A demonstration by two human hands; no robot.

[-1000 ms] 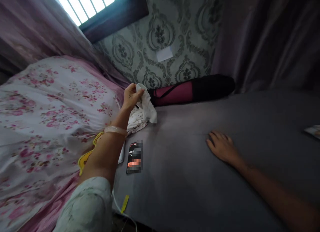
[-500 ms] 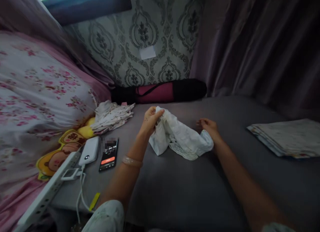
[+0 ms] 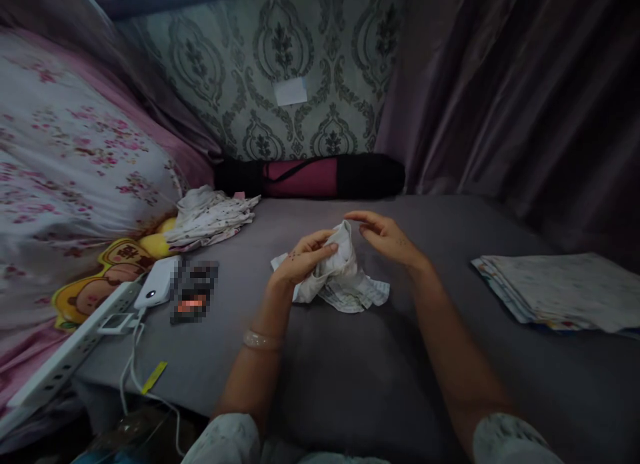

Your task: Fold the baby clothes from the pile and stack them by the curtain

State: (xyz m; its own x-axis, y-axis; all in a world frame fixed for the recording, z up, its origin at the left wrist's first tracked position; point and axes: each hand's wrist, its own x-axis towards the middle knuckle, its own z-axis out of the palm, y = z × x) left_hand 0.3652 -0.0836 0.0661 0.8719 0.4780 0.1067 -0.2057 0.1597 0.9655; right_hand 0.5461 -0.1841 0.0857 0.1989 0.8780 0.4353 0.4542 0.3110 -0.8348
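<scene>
In the head view, a small white garment [image 3: 354,292] lies crumpled on the grey bed sheet [image 3: 340,371], its upper part raised. I cannot make out which kind of garment it is. My left hand [image 3: 307,256] is closed on the raised part, thumb on the near side. Beside the garment's top edge is my right hand [image 3: 387,239], its fingers apart and the index finger stretched toward the cloth. Whether that fingertip touches the edge is hard to tell. A bracelet sits on my left wrist.
Folded cloths [image 3: 560,287] are stacked at the right. Crumpled spotted cloth [image 3: 213,214] lies at the back left. A white power bank [image 3: 159,281], a blurred phone [image 3: 194,294] and a power strip [image 3: 75,347] are at the left. A black-and-maroon bag [image 3: 305,177] lies along the wall.
My right hand has let go of the garment's right end and moved up and left, near my left hand. The garment is now bunched more closely together. The view has shifted slightly.
</scene>
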